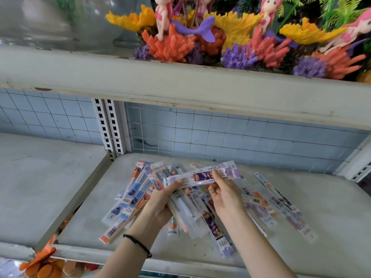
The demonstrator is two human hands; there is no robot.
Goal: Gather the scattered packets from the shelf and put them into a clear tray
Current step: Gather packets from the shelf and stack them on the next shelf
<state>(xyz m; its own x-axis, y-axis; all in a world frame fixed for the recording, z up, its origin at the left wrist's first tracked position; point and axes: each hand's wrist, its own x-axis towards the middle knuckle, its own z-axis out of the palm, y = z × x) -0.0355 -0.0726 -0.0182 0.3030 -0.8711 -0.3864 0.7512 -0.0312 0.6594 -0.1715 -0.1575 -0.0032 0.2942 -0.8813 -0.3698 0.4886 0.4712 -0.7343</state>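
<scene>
left hand (160, 199) grips packet bundle (186, 211), right hand (224, 195) pinches purple packet (202, 175) above shelf (331, 207); slick bundle may fan out, slip.

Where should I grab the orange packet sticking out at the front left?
Take the orange packet by its near barcode end, coming from the front. That end pokes out clear of the pile, toward the shelf edge; its far end is buried. It lies flat, so probably pinch across its narrow sides.
</scene>
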